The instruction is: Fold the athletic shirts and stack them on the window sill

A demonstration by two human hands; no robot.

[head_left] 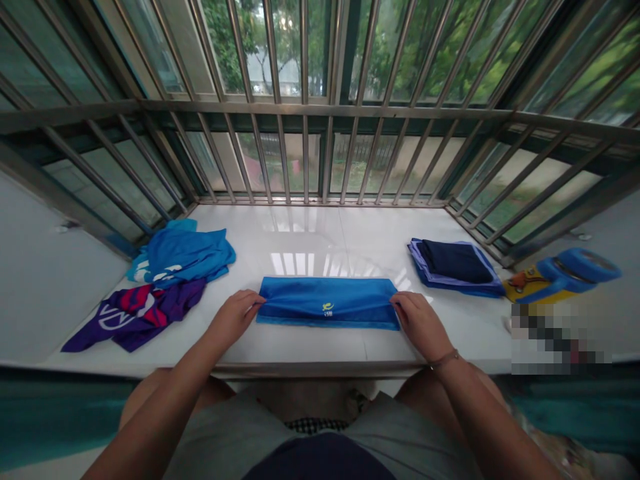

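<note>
A blue cloth garment (300, 310), folded into a long flat strip with a small yellow and white print, lies across the white sill in front of me. My left hand (239, 312) pinches its left end between thumb and fingers. At the opposite end, my right hand (417, 319) grips the fabric the same way; a thin bracelet circles that wrist. The strip is stretched between both hands, close to the sill's front edge. Which kind of garment it is cannot be made out.
Crumpled light-blue clothing (193, 250) and a purple and red garment (165, 310) lie at left. A folded stack of dark and lilac clothes (455, 263) sits at right, near a blue-and-yellow container (555, 277). Metal window bars (325, 110) enclose the sill (325, 230).
</note>
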